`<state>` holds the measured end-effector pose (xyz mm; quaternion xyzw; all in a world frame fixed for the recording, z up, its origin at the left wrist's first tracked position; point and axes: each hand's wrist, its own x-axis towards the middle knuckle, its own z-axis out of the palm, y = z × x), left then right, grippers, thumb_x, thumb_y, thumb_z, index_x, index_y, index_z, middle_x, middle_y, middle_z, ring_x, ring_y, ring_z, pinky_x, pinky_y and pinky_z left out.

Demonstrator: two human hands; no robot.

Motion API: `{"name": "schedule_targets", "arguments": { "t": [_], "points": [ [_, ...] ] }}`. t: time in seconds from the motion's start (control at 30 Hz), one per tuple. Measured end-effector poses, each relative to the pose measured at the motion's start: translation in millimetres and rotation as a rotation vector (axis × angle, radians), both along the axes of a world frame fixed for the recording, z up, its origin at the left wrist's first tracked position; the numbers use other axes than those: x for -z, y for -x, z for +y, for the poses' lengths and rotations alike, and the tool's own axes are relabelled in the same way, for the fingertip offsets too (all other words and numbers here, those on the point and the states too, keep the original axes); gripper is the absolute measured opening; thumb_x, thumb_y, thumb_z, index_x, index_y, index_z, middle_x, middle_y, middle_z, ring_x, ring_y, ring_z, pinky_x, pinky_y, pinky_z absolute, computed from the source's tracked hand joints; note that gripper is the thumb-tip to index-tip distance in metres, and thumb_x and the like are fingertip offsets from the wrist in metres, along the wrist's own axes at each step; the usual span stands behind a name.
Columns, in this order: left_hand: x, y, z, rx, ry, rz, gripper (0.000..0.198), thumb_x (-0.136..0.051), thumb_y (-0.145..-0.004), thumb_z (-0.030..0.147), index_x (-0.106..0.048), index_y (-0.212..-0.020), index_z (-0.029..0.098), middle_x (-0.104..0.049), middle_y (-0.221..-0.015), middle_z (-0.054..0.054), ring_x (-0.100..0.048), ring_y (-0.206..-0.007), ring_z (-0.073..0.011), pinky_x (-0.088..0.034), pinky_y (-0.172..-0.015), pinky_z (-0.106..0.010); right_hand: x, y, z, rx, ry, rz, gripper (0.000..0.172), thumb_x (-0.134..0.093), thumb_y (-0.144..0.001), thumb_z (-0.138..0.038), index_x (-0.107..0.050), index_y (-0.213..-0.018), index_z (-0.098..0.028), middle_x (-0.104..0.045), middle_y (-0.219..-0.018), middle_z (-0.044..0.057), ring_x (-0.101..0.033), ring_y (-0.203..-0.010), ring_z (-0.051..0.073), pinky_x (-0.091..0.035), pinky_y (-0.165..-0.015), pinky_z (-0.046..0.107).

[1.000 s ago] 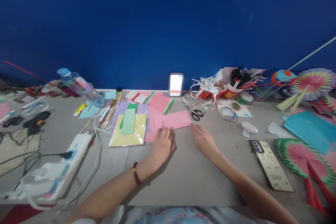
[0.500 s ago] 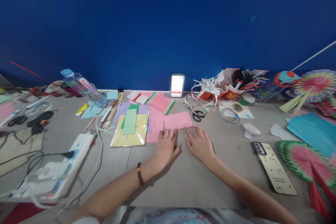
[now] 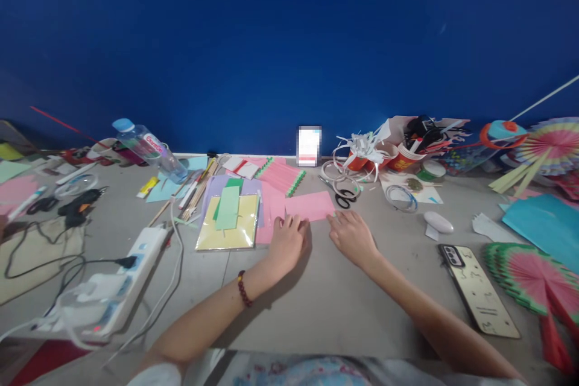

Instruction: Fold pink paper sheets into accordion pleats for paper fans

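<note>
A pink paper rectangle (image 3: pixel 312 205) lies flat on the grey table in front of me. My left hand (image 3: pixel 289 240) is at its near left corner, fingers bent and closed on the edge, thumb mostly hidden. At the near right corner my right hand (image 3: pixel 353 235) has its fingers drawn together on the paper's edge; its thumb is partly hidden too. Larger pink sheets (image 3: pixel 271 217) lie just left of the rectangle. Beyond the right hand are black-handled scissors (image 3: pixel 346 199). A pleated pink strip with green edges (image 3: pixel 283 176) rests behind.
To the left are a yellow paper pack (image 3: pixel 244 238), a plastic bottle (image 3: pixel 158 154) and a white power strip (image 3: pixel 131 277) with cables. On the right lie a phone (image 3: pixel 484 295), a watermelon-coloured paper fan (image 3: pixel 529 277) and paper cups of tools (image 3: pixel 402 160). A blue wall (image 3: pixel 271 42) stands behind.
Both thumbs have drawn in toward the fingers, and the right hand's fingers have closed up at the paper's corner. The view has shifted slightly left.
</note>
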<state>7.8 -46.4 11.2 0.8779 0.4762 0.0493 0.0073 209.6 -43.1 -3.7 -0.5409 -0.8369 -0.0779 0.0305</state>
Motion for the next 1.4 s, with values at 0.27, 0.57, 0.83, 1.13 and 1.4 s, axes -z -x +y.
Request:
{"name": "schedule_targets", "arguments": {
  "t": [0.27, 0.57, 0.83, 1.13, 1.4],
  "points": [
    [6.3, -8, 44, 0.144, 0.000, -0.111, 0.017, -0.057, -0.091, 0.029, -0.066, -0.095, 0.015, -0.063, -0.090, -0.007, -0.058, -0.086, -0.0220, -0.037, -0.078, -0.036, -0.7, -39, 41, -0.155, 0.232, 0.362, 0.029, -0.048, -0.089, -0.015, -0.069, -0.109, -0.019, -0.066, -0.103, 0.009, -0.059, -0.100, 0.020, -0.046, -0.089, 0.034],
    [16.7, -8, 56, 0.300, -0.084, -0.130, 0.021, -0.050, -0.094, 0.018, -0.069, -0.086, 0.013, -0.064, -0.080, -0.008, -0.058, -0.079, -0.0195, -0.035, -0.075, -0.035, -6.8, -36, 41, -0.131, 0.244, 0.338, 0.024, -0.056, -0.088, -0.021, -0.066, -0.110, -0.017, -0.068, -0.105, 0.011, -0.060, -0.103, 0.023, -0.045, -0.091, 0.038],
    [17.7, -7, 55, 0.284, -0.166, -0.206, 0.024, -0.048, -0.090, 0.016, -0.068, -0.077, 0.013, -0.065, -0.073, -0.008, -0.058, -0.074, -0.0188, -0.036, -0.074, -0.036, -8.3, -40, 42, -0.165, 0.210, 0.453, 0.022, -0.056, -0.087, -0.021, -0.066, -0.106, -0.017, -0.069, -0.105, 0.010, -0.060, -0.103, 0.023, -0.046, -0.092, 0.038],
    [-12.7, 6, 60, 0.202, -0.128, -0.450, 0.019, -0.051, -0.088, 0.021, -0.068, -0.080, 0.018, -0.072, -0.079, -0.003, -0.063, -0.076, -0.0154, -0.037, -0.081, -0.034, -52.2, -30, 49, -0.237, 0.032, 0.711, 0.020, -0.054, -0.091, -0.030, -0.070, -0.095, -0.019, -0.071, -0.090, 0.007, -0.063, -0.089, 0.020, -0.050, -0.081, 0.036],
    [-55.0, 14, 51, 0.220, 0.038, -0.894, 0.019, -0.059, -0.089, 0.032, -0.069, -0.097, 0.018, -0.073, -0.090, -0.007, -0.065, -0.084, -0.0181, -0.043, -0.078, -0.032, -107.7, 6, 36, -0.341, -0.030, 0.761, 0.018, -0.055, -0.092, -0.028, -0.070, -0.091, -0.019, -0.070, -0.084, 0.006, -0.063, -0.083, 0.018, -0.050, -0.077, 0.033]
  ]
}}
